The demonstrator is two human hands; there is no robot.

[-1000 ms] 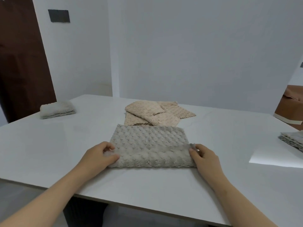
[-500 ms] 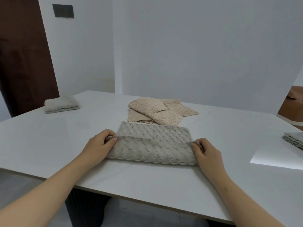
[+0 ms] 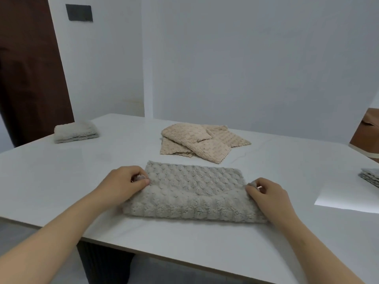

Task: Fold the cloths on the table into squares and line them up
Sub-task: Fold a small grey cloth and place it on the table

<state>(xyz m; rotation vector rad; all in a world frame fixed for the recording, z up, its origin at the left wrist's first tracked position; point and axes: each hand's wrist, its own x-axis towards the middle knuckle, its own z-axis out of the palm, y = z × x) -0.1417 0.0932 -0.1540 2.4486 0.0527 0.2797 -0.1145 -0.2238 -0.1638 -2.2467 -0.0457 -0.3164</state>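
Note:
A grey waffle-textured cloth [image 3: 192,193] lies on the white table [image 3: 61,177] in front of me, its near part rolled up over the far part. My left hand [image 3: 123,184] pinches the cloth's left corner. My right hand [image 3: 268,194] pinches its right corner. Behind it lies a loose pile of beige cloths [image 3: 196,143]. A folded grey cloth [image 3: 75,132] sits at the far left corner. Another folded grey stack [image 3: 370,177] shows at the right edge, partly cut off.
The table's near edge [image 3: 164,255] runs just below my forearms. A bright patch of light [image 3: 346,199] falls on the right side. A dark brown door [image 3: 26,68] stands at the left, and a brown seat [image 3: 367,132] at the far right.
Both hands have lifted the near edge of the grey cloth and carried it away from me over the far half. The view has tilted slightly upward.

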